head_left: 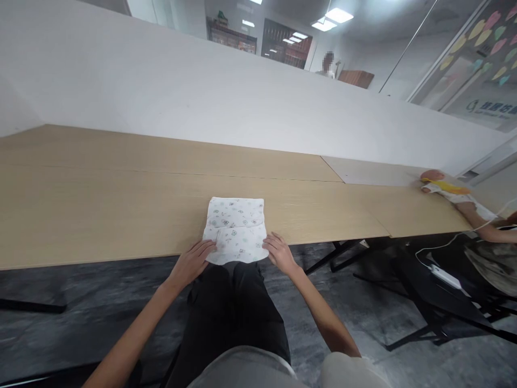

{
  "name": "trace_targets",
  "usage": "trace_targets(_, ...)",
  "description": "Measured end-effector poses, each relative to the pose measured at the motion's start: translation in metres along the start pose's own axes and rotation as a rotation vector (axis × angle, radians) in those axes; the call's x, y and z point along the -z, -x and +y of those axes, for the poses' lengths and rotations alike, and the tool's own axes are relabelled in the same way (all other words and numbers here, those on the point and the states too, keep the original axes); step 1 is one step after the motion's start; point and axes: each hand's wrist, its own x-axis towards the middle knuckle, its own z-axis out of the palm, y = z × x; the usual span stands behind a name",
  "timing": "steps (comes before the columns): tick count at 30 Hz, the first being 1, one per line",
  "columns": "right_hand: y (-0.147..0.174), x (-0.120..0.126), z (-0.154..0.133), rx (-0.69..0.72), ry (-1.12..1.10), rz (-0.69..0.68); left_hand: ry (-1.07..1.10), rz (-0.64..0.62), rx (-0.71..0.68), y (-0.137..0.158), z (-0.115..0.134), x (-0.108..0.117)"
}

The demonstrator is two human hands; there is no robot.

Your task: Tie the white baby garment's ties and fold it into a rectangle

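So the white printed cloth is lying on a pale wooden table, with its near edge poking out past the tabletop. The left hand is sitting at the cloth's near left corner, fingers bent over it; the right hand is doing the same at the near right side, fingers a bit curled. Thumbs aren't showing clearly, so I can't tell if either one is actually pinching fabric or just resting there. My read: the step in hand is steadying and straightening that near edge, since a crease is running across the middle and the sides are looking kinda wavy. The next move is probably calling for an even grip at both near corners, so the cloth isn't twisting. Way off to the cloth's right, a doll is lying, and another person's arm is extending to it.
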Motion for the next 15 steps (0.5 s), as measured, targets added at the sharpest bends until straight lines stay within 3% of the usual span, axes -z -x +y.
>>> trace_targets(8,-0.012,0.021,-0.005,-0.161,-0.393,0.093,0.284,-0.029,0.091,-0.012,0.0,0.018)
trace_targets(11,-0.031,0.025,0.0,-0.295,-0.546,0.108,0.494,-0.044,0.298,-0.029,-0.009,0.025)
trace_targets(15,-0.078,0.017,0.019,-0.514,-0.593,0.212,0.702,0.141,0.595,-0.074,-0.028,0.028)
